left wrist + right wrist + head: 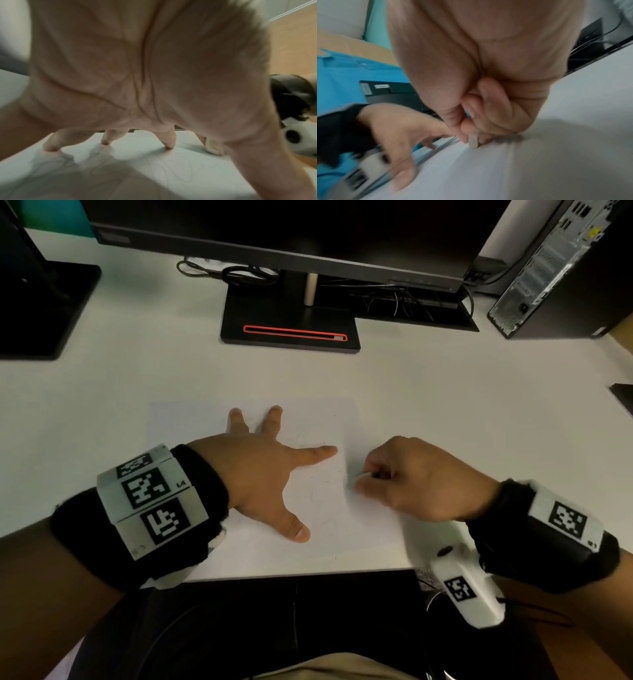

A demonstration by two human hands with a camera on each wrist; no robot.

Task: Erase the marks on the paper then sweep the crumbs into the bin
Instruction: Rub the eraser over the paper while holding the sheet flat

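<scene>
A white sheet of paper point(191, 422) with faint pencil scribbles lies on the white desk near its front edge. My left hand point(270, 470) presses flat on the paper with fingers spread; its fingertips point(169, 146) touch the sheet over faint loops. My right hand point(404, 477) is at the paper's right side and pinches a small white eraser point(473, 141) between thumb and fingers, its lower end on the paper. In the head view only a sliver of the eraser point(363, 474) shows. No crumbs or bin can be made out.
A monitor on a black stand point(291, 330) sits behind the paper, with cables point(239, 273) at its back. A computer tower point(555, 268) stands at the far right and a second monitor base point(44, 306) at the far left. The desk's front edge point(301, 573) is just below my hands.
</scene>
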